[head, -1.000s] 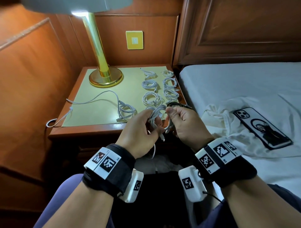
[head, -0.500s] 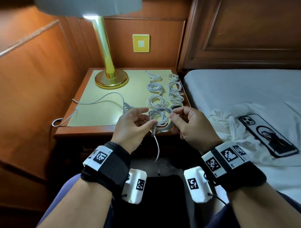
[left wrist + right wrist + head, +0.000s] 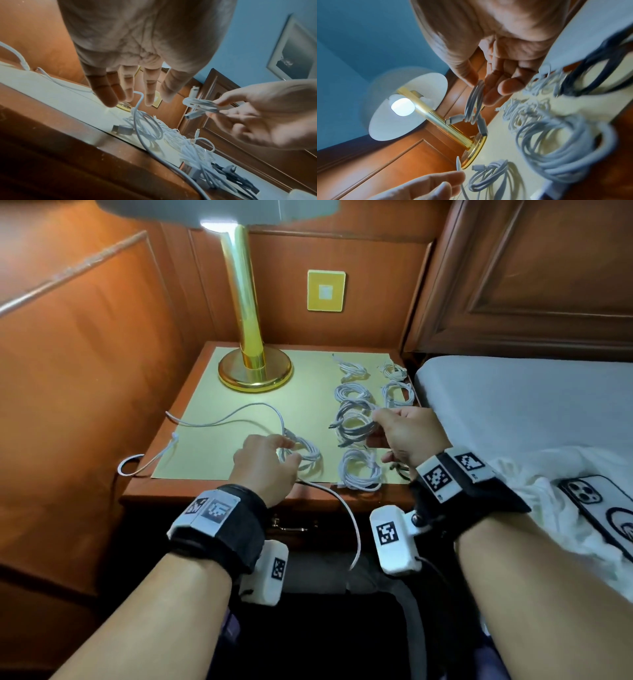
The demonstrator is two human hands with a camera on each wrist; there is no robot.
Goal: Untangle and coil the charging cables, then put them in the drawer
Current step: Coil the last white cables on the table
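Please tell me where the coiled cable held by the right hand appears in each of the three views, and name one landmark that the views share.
Head: the coiled cable is right of centre, above the nightstand, pinched by the right hand.
Left wrist: the coil is right of centre, at that hand's fingertips.
Right wrist: it hangs at centre, below the fingers.
Shared landmark: the gold lamp.
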